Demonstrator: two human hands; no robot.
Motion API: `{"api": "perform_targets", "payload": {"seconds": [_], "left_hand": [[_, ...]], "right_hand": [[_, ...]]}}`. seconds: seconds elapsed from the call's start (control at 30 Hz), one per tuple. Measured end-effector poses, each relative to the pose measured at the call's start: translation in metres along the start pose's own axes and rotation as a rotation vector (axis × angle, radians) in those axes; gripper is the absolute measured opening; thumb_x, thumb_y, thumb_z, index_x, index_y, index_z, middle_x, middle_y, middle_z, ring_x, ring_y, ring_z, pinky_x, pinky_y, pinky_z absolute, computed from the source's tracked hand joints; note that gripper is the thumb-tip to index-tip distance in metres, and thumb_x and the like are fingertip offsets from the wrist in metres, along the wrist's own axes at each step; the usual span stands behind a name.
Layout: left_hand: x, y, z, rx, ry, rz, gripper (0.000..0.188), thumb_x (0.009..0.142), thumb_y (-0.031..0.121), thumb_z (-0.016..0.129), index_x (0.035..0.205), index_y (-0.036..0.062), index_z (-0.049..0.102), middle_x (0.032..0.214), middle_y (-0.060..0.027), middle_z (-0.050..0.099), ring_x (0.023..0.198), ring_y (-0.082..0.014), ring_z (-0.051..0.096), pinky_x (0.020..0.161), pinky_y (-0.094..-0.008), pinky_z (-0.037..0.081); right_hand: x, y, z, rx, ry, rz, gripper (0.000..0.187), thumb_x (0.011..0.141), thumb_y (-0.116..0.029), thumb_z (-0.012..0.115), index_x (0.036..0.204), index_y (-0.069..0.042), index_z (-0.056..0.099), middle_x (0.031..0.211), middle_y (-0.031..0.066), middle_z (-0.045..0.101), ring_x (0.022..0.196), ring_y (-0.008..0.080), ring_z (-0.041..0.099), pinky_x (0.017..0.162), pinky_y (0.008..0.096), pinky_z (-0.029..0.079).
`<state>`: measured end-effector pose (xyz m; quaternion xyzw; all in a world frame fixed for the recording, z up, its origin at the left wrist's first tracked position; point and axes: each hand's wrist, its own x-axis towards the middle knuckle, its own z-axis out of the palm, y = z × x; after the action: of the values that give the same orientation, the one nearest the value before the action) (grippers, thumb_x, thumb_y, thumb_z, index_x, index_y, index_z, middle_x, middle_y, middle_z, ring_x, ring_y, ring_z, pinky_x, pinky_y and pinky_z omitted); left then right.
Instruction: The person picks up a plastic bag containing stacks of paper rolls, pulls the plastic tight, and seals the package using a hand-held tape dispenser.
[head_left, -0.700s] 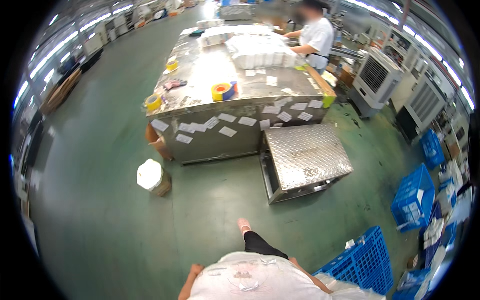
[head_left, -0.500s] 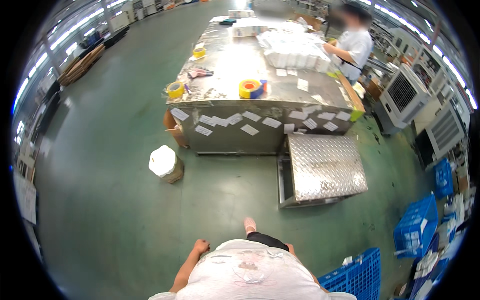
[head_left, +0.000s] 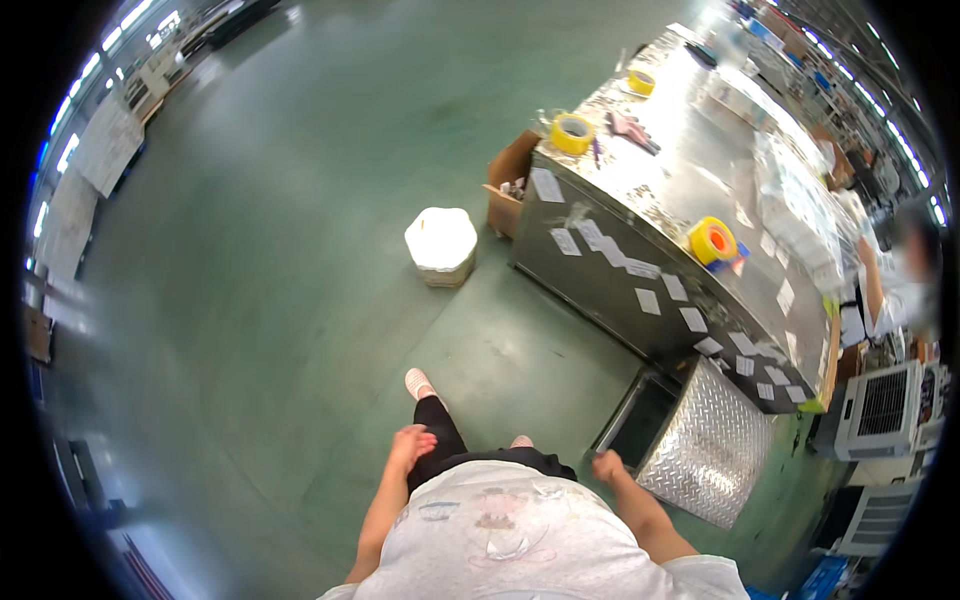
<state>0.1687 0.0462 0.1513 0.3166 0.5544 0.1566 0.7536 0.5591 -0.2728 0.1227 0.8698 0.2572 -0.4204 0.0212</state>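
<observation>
I am walking on a green floor toward a long metal table [head_left: 600, 262]. My left hand [head_left: 411, 443] hangs by my hip with loose fingers and holds nothing. On the other side my right hand [head_left: 607, 466] swings curled at my side, also empty, near a diamond-plate metal box [head_left: 708, 443]. Rolls of yellow tape [head_left: 711, 240] lie on the tabletop, another yellow roll [head_left: 572, 133] at its far corner.
A white round container [head_left: 441, 245] stands on the floor beside a cardboard box [head_left: 508, 181]. Paper labels are stuck along the table's side. Another person [head_left: 905, 280] works at the table's far side. Cooling fans [head_left: 880, 405] stand at right.
The view has swung left and closer to the table; the table now lies at the right. My arms have come into view at my sides.
</observation>
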Motion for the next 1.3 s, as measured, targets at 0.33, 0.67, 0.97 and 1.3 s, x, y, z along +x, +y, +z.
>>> {"api": "perform_targets", "payload": {"seconds": [0.33,0.67,0.97,1.3], "left_hand": [[0.074,0.062,-0.230,0.911,0.255,0.220,0.014,0.076,0.008,0.053,0.081,-0.0027,0.060,0.062,-0.0126,0.061,0.050,-0.0187,0.059,0.045,-0.0301,0.049],[0.175,0.042,-0.286,0.931,0.233,-0.007,0.022,0.075,0.021,0.058,0.082,0.0016,0.065,0.076,-0.0169,0.065,0.074,-0.0267,0.064,0.067,-0.0367,0.048],[0.304,0.297,-0.296,0.723,0.338,-0.006,0.017,0.074,0.016,0.057,0.075,0.0003,0.064,0.071,-0.0131,0.063,0.065,-0.0226,0.059,0.060,-0.0352,0.046],[0.469,0.648,-0.179,0.643,0.202,0.000,0.014,0.074,0.009,0.055,0.067,-0.0016,0.060,0.062,-0.0092,0.060,0.053,-0.0179,0.054,0.049,-0.0332,0.043]], "right_hand": [[0.076,-0.353,-0.007,0.124,0.093,-0.147,0.024,0.075,-0.016,0.051,0.091,-0.006,0.067,0.087,0.0160,0.066,0.085,0.0289,0.063,0.077,0.0391,0.049],[0.126,-0.539,-0.093,0.257,-0.097,-0.169,0.033,0.072,-0.026,0.057,0.097,-0.006,0.066,0.097,0.0178,0.064,0.095,0.0329,0.060,0.083,0.0387,0.047],[0.243,-0.636,-0.139,0.345,-0.195,-0.011,0.044,0.070,-0.037,0.061,0.096,-0.002,0.066,0.101,0.0189,0.063,0.095,0.0332,0.060,0.084,0.0378,0.047],[0.373,-0.821,-0.296,0.612,-0.085,-0.184,0.027,0.074,-0.021,0.053,0.091,-0.005,0.066,0.095,0.0163,0.065,0.090,0.0303,0.061,0.082,0.0367,0.047]]}}
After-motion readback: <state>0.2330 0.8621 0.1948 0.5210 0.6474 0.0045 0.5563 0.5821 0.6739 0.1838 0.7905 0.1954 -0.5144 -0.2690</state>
